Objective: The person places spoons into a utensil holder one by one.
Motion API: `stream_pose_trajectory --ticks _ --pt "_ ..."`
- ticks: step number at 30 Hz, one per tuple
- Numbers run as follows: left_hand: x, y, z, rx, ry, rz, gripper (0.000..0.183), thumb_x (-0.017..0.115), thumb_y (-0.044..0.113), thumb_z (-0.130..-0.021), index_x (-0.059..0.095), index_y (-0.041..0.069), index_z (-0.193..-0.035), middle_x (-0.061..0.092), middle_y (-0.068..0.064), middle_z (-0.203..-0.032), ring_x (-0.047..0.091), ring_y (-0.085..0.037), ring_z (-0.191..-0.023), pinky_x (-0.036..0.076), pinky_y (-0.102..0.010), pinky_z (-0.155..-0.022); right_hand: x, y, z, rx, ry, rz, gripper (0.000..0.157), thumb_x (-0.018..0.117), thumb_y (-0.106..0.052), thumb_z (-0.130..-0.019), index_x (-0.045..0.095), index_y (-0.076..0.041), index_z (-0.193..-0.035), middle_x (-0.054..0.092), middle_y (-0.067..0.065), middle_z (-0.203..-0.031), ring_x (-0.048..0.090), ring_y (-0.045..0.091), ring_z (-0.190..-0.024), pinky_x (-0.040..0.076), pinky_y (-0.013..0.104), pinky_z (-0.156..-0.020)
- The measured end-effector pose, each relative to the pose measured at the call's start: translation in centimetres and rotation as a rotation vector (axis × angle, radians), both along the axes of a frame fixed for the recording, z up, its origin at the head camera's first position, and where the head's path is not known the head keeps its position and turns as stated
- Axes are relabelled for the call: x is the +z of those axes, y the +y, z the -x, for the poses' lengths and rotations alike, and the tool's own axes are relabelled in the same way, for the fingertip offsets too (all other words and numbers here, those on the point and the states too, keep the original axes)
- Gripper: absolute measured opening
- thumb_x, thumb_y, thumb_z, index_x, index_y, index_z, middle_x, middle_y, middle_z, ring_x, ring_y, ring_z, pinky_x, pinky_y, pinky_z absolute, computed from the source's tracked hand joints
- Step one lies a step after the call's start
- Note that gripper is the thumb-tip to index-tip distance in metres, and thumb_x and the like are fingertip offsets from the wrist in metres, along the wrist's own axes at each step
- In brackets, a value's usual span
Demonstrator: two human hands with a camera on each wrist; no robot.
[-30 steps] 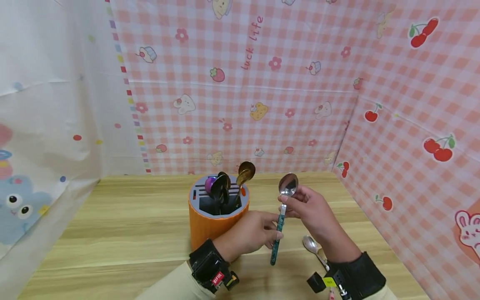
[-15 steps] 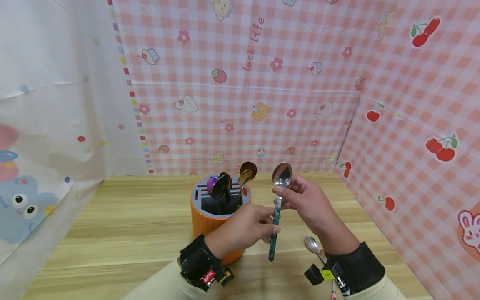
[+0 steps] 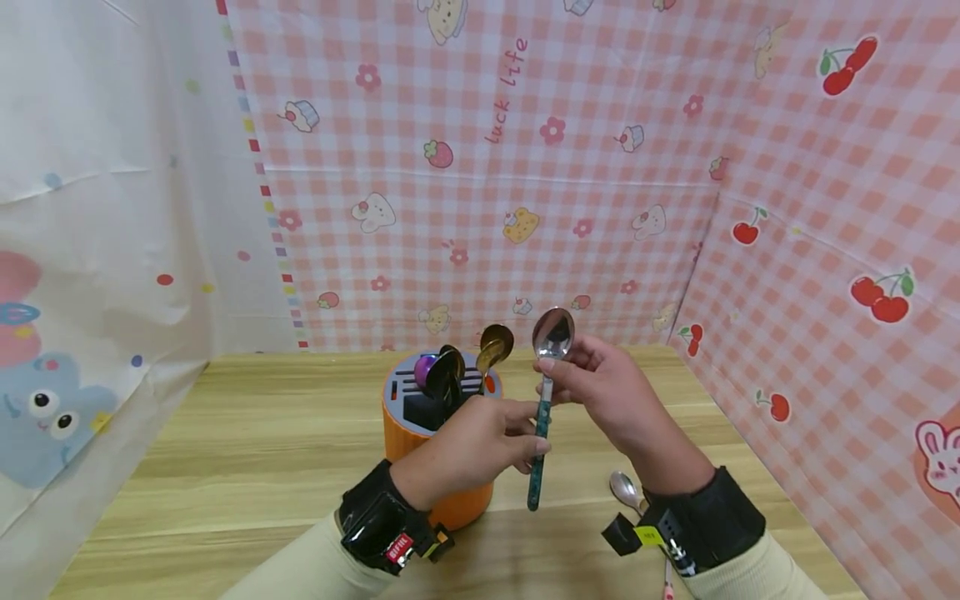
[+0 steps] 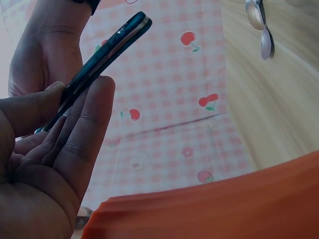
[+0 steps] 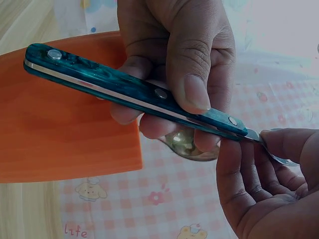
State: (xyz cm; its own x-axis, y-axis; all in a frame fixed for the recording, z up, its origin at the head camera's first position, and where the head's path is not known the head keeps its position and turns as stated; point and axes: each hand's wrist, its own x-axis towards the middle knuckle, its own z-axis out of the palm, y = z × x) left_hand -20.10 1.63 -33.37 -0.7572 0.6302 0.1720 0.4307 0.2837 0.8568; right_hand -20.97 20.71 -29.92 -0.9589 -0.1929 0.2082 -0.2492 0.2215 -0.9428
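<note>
A spoon with a silver bowl (image 3: 553, 333) and a marbled teal, riveted handle (image 5: 124, 89) is held bowl up, in front and to the right of an orange utensil holder (image 3: 465, 507). My left hand (image 3: 476, 446) pinches the middle of the handle between thumb and fingers. Just under the bowl, my right hand (image 3: 611, 396) pinches the metal neck. The handle's lower end sticks out free below the left hand. In the holder's grey slotted top stand a gold spoon (image 3: 495, 343), a purple utensil (image 3: 424, 368) and dark spoons (image 3: 448, 367).
On the wooden table (image 3: 247, 442), a silver spoon (image 3: 624, 487) lies by my right wrist, partly hidden under it, with a pink handle end (image 3: 668, 590) showing below. A pink checked cloth (image 3: 450, 192) stands upright behind and to the right; a white cloth (image 3: 112, 217) is at left.
Both hands have moved left and slightly up with the spoon, closer to the holder. The spoon stands a little more upright. Both keep their hold on it.
</note>
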Motion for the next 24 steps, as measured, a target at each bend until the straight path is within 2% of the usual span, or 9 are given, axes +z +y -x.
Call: stream_pose_trajectory --ticks 4,9,12,15,24 --pt "0.3 -0.6 0.0 0.002 0.043 0.013 0.021 0.067 0.017 -0.094 0.067 0.013 -0.115 0.075 0.000 -0.084 0.069 -0.011 -0.068 0.057 -0.026 -0.067 0.6 -0.5 0.0 0.008 0.005 -0.004 0.029 0.067 -0.025 -0.095 0.060 -0.001 -0.109 0.067 0.009 -0.093 0.065 0.028 -0.085 0.057 0.041 -0.077" --pt "0.8 -1.1 0.1 0.001 0.057 0.012 0.017 0.067 0.018 -0.094 0.068 0.015 -0.111 0.075 0.002 -0.083 0.069 -0.011 -0.068 0.057 -0.027 -0.067 1.2 -1.1 0.0 0.003 0.006 -0.014 0.029 0.067 -0.026 -0.095 0.060 -0.001 -0.107 0.066 0.011 -0.094 0.064 0.028 -0.085 0.057 0.041 -0.077" --pt "1.1 -1.4 0.1 0.007 0.069 0.023 0.013 0.067 0.018 -0.095 0.068 0.018 -0.108 0.074 0.004 -0.082 0.069 -0.010 -0.068 0.057 -0.028 -0.067 1.6 -1.4 0.0 0.008 0.012 -0.021 0.030 0.068 -0.027 -0.094 0.060 -0.002 -0.110 0.065 0.011 -0.094 0.064 0.033 -0.087 0.057 0.041 -0.077" --pt "1.4 -1.8 0.1 0.021 0.086 0.042 0.016 0.066 0.019 -0.095 0.067 0.020 -0.111 0.073 0.007 -0.083 0.068 -0.009 -0.069 0.057 -0.027 -0.068 2.0 -1.8 0.0 0.026 0.034 -0.021 0.031 0.068 -0.026 -0.094 0.061 -0.003 -0.114 0.065 0.012 -0.094 0.063 0.035 -0.088 0.057 0.040 -0.076" --pt "2.5 -3.0 -0.1 0.044 0.141 0.047 0.016 0.065 0.017 -0.096 0.067 0.016 -0.111 0.071 0.006 -0.082 0.065 -0.009 -0.072 0.055 -0.030 -0.065 3.3 -3.0 0.1 0.048 0.057 -0.025 0.029 0.067 -0.022 -0.095 0.060 -0.002 -0.115 0.065 0.015 -0.099 0.064 0.027 -0.085 0.058 0.039 -0.076"
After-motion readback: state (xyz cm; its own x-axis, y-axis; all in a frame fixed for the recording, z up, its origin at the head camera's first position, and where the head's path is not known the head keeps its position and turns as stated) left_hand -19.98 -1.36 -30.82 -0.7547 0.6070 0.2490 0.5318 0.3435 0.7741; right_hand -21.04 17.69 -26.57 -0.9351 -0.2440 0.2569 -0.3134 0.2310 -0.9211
